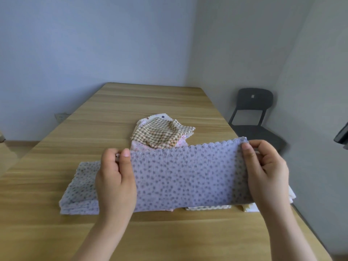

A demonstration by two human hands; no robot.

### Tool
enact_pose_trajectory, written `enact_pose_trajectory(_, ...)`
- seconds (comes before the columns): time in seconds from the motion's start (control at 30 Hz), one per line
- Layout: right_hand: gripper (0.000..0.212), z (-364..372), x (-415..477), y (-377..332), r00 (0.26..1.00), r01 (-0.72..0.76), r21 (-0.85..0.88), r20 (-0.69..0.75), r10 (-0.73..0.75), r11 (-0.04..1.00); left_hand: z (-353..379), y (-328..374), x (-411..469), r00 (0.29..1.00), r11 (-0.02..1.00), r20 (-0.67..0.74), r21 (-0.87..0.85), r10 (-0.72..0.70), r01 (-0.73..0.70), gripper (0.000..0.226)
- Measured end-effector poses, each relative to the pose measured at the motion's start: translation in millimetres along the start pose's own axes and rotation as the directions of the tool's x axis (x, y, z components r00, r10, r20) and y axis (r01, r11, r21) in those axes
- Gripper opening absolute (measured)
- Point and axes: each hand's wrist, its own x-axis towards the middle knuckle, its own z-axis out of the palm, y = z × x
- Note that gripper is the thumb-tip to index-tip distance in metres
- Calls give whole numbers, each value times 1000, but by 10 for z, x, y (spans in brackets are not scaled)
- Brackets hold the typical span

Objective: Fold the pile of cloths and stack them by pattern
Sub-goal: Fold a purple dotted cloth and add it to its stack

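Note:
A purple cloth with dark dots (pixel 188 176) is stretched between both hands above the wooden table (pixel 131 102). My left hand (pixel 114 178) pinches its left end and my right hand (pixel 267 170) pinches its right end. To the left, partly under my left hand, lies a folded stack of the same purple dotted pattern (pixel 81 191). Behind the held cloth sits a loose pile topped by a brown checked cloth (pixel 162 134), with pink and white dotted cloths under it. Pale folded cloths (pixel 209 207) peek out below the held cloth, mostly hidden.
A dark plastic chair (pixel 252 117) stands by the wall to the right of the table. A wall socket (pixel 60 117) is low on the left wall. The table's right edge runs close to my right forearm.

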Motion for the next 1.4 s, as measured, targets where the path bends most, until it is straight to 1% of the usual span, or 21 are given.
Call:
enact_pose_trajectory(0.13,17,48,-60,87,999,-18,-39,-51,16,999,30,-43,80,997,986,15,143,81,-82,18)
enact_pose_trajectory(0.23,21,83,-109,83,993,-61,-9,-105,60,998,63,-45,117,995,983,47,159,88,-94,20)
enact_pose_trajectory(0.33,20,96,-138,4,991,-86,44,-96,90,995,116,-4,144,994,979,60,176,92,-102,21)
enact_pose_trajectory(0.4,21,115,-164,-71,993,-104,80,-41,108,991,151,64,136,994,981,60,165,93,-101,20)
enact_pose_trajectory(0.5,21,163,-245,-194,984,-172,231,82,158,957,208,168,88,990,988,73,85,123,-129,18)
enact_pose_trajectory(0.6,16,250,-348,-287,966,-206,313,214,142,927,257,246,24,986,993,121,-9,117,-116,22)
enact_pose_trajectory(0.67,16,326,-413,-305,956,-220,341,260,133,914,280,298,-28,979,992,170,-76,116,-104,25)
enact_pose_trajectory(0.73,17,386,-456,-326,953,-216,327,274,127,920,296,342,-73,966,987,239,-148,95,-61,29)
enact_pose_trajectory(0.83,15,416,-468,-343,947,-234,333,292,136,913,290,320,-96,933,965,361,-247,8,88,41)
enact_pose_trajectory(0.9,13,414,-458,-347,934,-276,364,319,159,890,262,243,-97,873,929,487,-311,-25,200,57)
enact_pose_trajectory(0.93,14,410,-452,-338,929,-292,376,331,167,879,234,225,-104,834,909,550,-331,-32,253,60)
enact_pose_trajectory(1.0,10,394,-439,-326,915,-314,401,370,161,861,184,198,-111,782,884,621,-341,-44,320,59)
enact_pose_trajectory(1.07,5,357,-424,-321,888,-341,436,441,132,833,146,196,-103,772,873,633,-344,-55,345,55)
enact_pose_trajectory(1.1,11,340,-414,-320,868,-357,446,482,116,821,132,196,-92,767,867,639,-348,-58,355,57)
enact_pose_trajectory(1.17,31,308,-388,-311,829,-366,433,553,78,824,99,195,-69,750,858,659,-349,-61,376,60)
enact_pose_trajectory(1.2,39,300,-374,-304,817,-358,418,574,63,835,75,209,-58,748,857,660,-346,-68,383,57)
enact_pose_trajectory(1.23,43,297,-360,-298,810,-341,406,585,46,848,62,212,-56,748,857,660,-343,-72,385,53)
enact_pose_trajectory(1.3,35,296,-340,-301,816,-307,391,577,28,868,46,226,-66,751,863,657,-336,-72,376,48)
enact_pose_trajectory(1.37,21,305,-334,-313,834,-292,389,551,34,874,36,227,-76,763,875,642,-321,-81,362,34)
enact_pose_trajectory(1.4,17,308,-333,-321,844,-284,388,536,36,877,32,210,-75,764,881,640,-311,-82,356,37)
